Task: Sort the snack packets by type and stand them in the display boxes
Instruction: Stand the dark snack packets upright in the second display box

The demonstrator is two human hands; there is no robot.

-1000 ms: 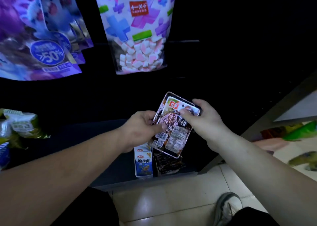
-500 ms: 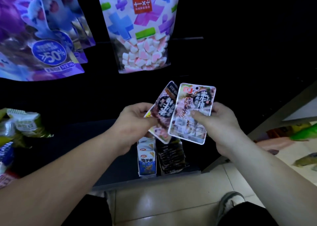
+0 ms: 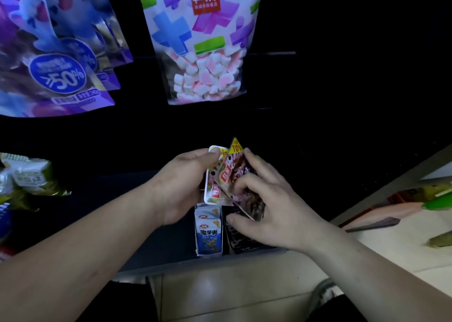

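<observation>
Two snack packets are held just above the blue-and-white display box (image 3: 208, 245), which is stood at the front edge of a dark shelf (image 3: 171, 264). A white-rimmed packet (image 3: 211, 189) is gripped by the left hand (image 3: 186, 182), with the thumb pressed on its upper corner and the fingers curled behind it. Overlapping it on the side away from that hand, a dark packet (image 3: 236, 172) with a yellow corner marked 10% is gripped by the right hand (image 3: 271, 199). The fingers are curled over the packet's face and the thumb is laid under its lower edge. Both packets are tilted, and the lower edge of the white-rimmed one is seen right at the top of the box. Inside the box, blue packets (image 3: 208, 215) are stood upright, one behind another. Touching the box on its right, black packets (image 3: 241, 239) are seen, partly covered by the right hand. Whether they are stood in a box of their own cannot be told. High above the box a marshmallow bag (image 3: 203, 40) is hung, and up to its left purple bags (image 3: 56, 52) marked 50% are displayed. Well to the left of the box, green packets (image 3: 29, 174) are piled on the shelf. Below the box a tiled floor (image 3: 220, 294) is seen, with a shoe (image 3: 322, 290) down to the right.
</observation>
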